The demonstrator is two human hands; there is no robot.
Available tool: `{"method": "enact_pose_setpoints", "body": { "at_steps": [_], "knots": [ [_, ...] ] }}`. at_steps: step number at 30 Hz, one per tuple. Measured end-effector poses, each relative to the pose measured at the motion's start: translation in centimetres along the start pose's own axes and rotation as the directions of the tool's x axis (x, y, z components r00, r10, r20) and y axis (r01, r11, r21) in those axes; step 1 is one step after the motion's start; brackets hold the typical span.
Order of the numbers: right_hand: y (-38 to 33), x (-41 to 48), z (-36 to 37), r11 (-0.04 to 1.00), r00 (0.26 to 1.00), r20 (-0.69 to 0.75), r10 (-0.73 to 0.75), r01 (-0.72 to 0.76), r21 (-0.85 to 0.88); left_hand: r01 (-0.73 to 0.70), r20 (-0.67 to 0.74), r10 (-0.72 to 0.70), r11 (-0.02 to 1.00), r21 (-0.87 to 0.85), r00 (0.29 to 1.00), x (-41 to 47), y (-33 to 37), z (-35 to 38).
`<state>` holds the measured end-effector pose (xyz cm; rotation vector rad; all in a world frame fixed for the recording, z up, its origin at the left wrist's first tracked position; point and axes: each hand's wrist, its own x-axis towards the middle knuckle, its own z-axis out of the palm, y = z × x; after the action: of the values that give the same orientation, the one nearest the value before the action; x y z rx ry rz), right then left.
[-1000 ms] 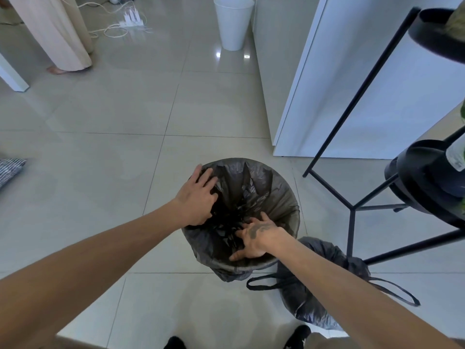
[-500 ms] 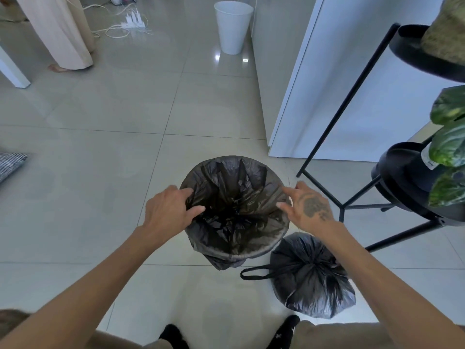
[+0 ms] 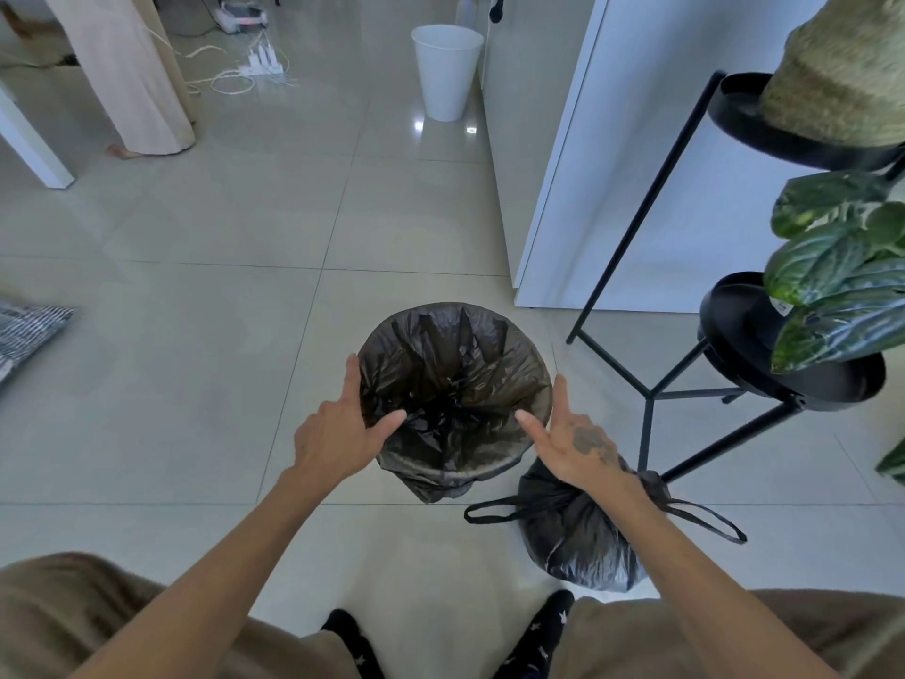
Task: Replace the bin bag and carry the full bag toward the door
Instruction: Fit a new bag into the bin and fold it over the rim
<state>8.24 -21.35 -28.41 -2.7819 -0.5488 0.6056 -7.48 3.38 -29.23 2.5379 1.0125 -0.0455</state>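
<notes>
Bracketing the bin (image 3: 443, 475) from both sides with flat, relaxed hands, gripping nothing. Lays the left hand (image 3: 338, 433) against the left rim, with fingers straight along the outside and thumb angled in over the black liner (image 3: 455, 365). Places the right hand (image 3: 573, 441) at the right rim, with forefinger extended up the outside edge and thumb pointing inward above the liner; cannot tell whether that thumb touches the plastic. Shows the liner fitted, folded over the rim all round and creased down into a dark centre, with a loose flap hanging at the near side. Locates the full bag (image 3: 573, 541) on the tiled floor (image 3: 196, 335), just beside the bin on its near right, neck tied, partly hidden under the right forearm. Spreads two drawstring loops (image 3: 469, 515) flat on the tiles, one to each side of the bag. Finds a black metal plant stand (image 3: 649, 399) right of the bin, apart from it, bearing a leafy plant (image 3: 827, 267) and a woven pot (image 3: 847, 66). Puts a white waste bin (image 3: 448, 71) farther off, just beside a white cabinet (image 3: 661, 178).
</notes>
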Motion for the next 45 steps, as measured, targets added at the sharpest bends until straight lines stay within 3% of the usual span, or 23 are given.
{"method": "enact_pose_setpoints", "body": {
  "at_steps": [3, 7, 12, 23, 34, 45],
  "knots": [
    [-0.5, -0.6, 2.3, 0.990, 0.997, 0.078, 0.015, -0.026, 0.137, 0.060, 0.069, -0.047, 0.977, -0.206, 0.997, -0.9, -0.2, 2.0],
    [-1.2, -0.8, 3.9, 0.953, 0.996, 0.065, 0.057, -0.074, 0.295, 0.149, 0.133, -0.093, 0.844, -0.515, 0.987, -1.9, 1.0, 2.9],
    [-2.5, -1.4, 3.8, 0.926, 0.993, 0.026, 0.115, -0.117, 0.360, 0.183, 0.150, -0.109, 0.709, -0.681, 0.983, -2.0, 1.5, 3.0],
    [-2.3, -0.1, 2.6, 0.827, 0.980, 0.021, 0.197, -0.177, 0.533, 0.161, 0.125, -0.103, 0.693, -0.703, 0.987, 0.1, 3.6, 3.6],
    [1.2, 7.6, -2.2, 0.774, 0.959, -0.083, 0.271, -0.165, 0.611, 0.137, 0.166, -0.026, 0.694, -0.706, 0.986, 8.3, 11.1, 3.7],
    [4.4, 15.0, -4.2, 0.722, 0.924, -0.083, 0.374, -0.233, 0.651, 0.114, 0.189, 0.028, 0.707, -0.698, 0.982, 16.4, 16.6, 6.5]
  ]
}}
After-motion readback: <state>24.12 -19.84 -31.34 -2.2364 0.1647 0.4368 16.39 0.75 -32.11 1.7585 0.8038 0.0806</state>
